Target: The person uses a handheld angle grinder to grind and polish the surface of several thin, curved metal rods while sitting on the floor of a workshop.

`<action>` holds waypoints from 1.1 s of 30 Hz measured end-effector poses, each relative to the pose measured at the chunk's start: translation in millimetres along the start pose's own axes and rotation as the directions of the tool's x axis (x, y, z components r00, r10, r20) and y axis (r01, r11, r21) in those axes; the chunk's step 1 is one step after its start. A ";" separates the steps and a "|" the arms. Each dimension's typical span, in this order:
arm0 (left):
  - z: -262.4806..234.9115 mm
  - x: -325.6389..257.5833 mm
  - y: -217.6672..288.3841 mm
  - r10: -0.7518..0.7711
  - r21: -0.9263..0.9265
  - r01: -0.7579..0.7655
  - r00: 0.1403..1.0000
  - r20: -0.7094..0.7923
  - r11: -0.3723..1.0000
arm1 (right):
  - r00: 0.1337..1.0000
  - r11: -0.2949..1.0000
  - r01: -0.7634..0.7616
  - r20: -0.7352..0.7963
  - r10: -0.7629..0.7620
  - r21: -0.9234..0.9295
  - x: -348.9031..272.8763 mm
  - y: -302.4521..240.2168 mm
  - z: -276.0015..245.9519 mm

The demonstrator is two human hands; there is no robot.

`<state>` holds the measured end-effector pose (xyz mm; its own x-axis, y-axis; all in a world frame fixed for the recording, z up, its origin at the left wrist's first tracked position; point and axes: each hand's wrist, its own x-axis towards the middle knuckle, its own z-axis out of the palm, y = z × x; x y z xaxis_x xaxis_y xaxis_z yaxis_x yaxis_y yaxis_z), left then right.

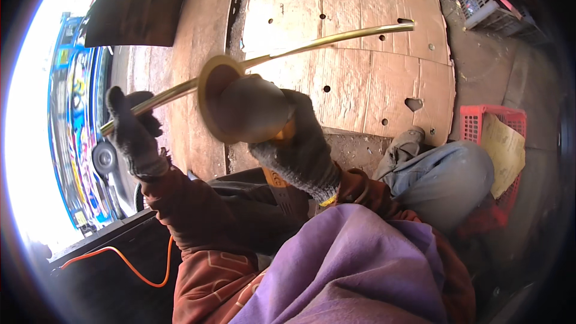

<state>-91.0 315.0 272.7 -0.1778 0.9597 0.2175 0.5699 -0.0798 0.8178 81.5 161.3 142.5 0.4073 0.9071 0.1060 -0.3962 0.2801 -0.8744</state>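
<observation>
A long, slightly curved brass-coloured tube [345, 35] slants across the view, and my gloved left hand [137, 135] grips it near its left end. My right hand [300, 150], in a dark glove, is closed round an orange and black angle grinder [277, 183]. The grinder's round disc [211, 87] has a tan rim and a blurred grey middle. It lies across the tube and hides a stretch of it; whether they touch I cannot tell. The tube's far right end reaches out over the cardboard.
Flattened cardboard [360, 78] with punched holes covers the floor ahead. At the right stands a red plastic crate [474, 119] with a yellowish sheet [504, 150] in it. Grey crates [483, 3] sit at the far right. An orange cable [129, 264] curves at lower left; a blue vehicle [75, 162] stands beyond.
</observation>
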 end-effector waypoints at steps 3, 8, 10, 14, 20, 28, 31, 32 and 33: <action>-15.8 -13.3 25.1 -0.039 0.095 0.051 0.992 -0.116 0.994 | 0.993 0.995 0.063 0.090 -0.070 0.082 -15.1 -10.7 4.3; -36.1 -8.6 12.7 0.068 0.164 -0.047 0.990 -0.122 0.985 | 0.989 0.994 0.086 0.124 -0.078 -0.062 -31.2 -17.7 4.4; -28.9 1.1 6.1 0.254 0.259 -0.211 0.956 -0.146 0.943 | 0.996 0.999 -0.005 0.087 0.008 -0.038 -28.9 -11.7 5.0; -9.8 -4.0 -2.8 0.106 -0.265 -0.127 0.990 -0.094 0.956 | 0.980 0.977 -0.186 0.098 0.176 0.107 -27.1 1.3 10.0; -16.2 -3.9 -7.2 -0.076 -0.248 0.022 0.975 -0.211 0.969 | 0.977 0.988 -0.144 0.163 0.135 0.048 -26.8 28.5 22.3; -10.0 -12.9 0.5 -0.160 -0.209 0.097 0.936 -0.313 0.973 | 0.973 0.983 -0.185 0.146 0.180 0.021 -23.7 41.7 34.1; -8.8 -11.6 -2.6 -0.184 -0.211 0.115 0.921 -0.345 0.971 | 0.963 0.965 -0.251 0.121 0.241 0.075 -21.5 39.3 33.2; -11.2 -11.0 -4.0 -0.185 -0.213 0.118 0.927 -0.327 0.970 | 0.961 0.962 -0.261 0.117 0.251 0.082 -20.8 37.7 32.1; -12.9 -10.8 -6.0 -0.186 -0.214 0.122 0.932 -0.310 0.969 | 0.955 0.955 -0.284 0.120 0.273 0.083 -21.5 41.5 31.2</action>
<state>-102.9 301.6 272.3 -0.5209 0.8259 0.2160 0.3587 -0.0178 0.9333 30.7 163.2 118.6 0.1820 0.9800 -0.0809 -0.5623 0.0363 -0.8261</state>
